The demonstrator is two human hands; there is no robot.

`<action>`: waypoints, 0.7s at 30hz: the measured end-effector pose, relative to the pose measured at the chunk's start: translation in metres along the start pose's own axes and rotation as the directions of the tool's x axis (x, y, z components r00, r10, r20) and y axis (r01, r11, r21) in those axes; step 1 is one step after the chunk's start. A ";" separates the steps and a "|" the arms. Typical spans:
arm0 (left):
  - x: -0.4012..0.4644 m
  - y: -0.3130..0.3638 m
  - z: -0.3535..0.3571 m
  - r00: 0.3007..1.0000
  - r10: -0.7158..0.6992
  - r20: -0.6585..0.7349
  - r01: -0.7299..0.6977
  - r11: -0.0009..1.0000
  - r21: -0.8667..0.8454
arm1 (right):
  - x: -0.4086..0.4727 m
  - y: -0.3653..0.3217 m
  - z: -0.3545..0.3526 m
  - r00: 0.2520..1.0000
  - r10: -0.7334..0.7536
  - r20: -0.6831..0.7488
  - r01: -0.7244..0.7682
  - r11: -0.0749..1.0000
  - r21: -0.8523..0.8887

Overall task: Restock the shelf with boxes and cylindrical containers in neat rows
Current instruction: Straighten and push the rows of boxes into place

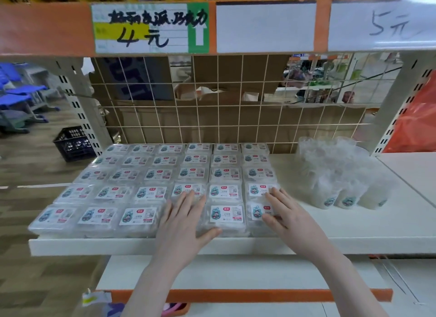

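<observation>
On the white shelf (306,242), clear labelled boxes (151,175) lie in neat rows across the left and middle. At the front row, the left hand (182,218) rests flat with fingers straight on a box, its thumb against the front edge of the neighbouring box (226,216). Next over, the right hand (286,214) lies flat, fingers extended, on the rightmost front box. Further right stand clear cylindrical containers (339,175), apart from the boxes.
</observation>
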State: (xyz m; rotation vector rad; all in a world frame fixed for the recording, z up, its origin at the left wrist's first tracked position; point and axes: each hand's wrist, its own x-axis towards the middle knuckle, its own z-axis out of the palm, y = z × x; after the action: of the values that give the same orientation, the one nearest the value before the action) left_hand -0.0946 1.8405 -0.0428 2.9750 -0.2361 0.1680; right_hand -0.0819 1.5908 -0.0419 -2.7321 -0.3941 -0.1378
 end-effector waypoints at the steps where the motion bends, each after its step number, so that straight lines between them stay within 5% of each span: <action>1: 0.000 0.000 0.000 1.000 -0.001 0.001 0.001 1.000 0.003 | -0.001 0.001 0.000 1.000 -0.006 -0.007 0.006 1.000 0.005; 11: 0.000 0.000 0.000 1.000 -0.016 -0.003 0.016 1.000 0.020 | -0.006 0.010 0.007 0.982 -0.134 -0.135 0.128 0.990 -0.054; 21: 0.008 0.000 -0.005 0.988 0.154 0.027 -0.148 0.978 -0.145 | -0.008 0.019 0.011 0.952 -0.230 -0.203 0.197 0.965 -0.171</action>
State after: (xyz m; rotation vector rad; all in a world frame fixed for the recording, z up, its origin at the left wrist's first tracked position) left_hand -0.0877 1.8404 -0.0367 2.8196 -0.4598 0.1066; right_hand -0.0834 1.5760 -0.0595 -2.7714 -0.6376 -0.5462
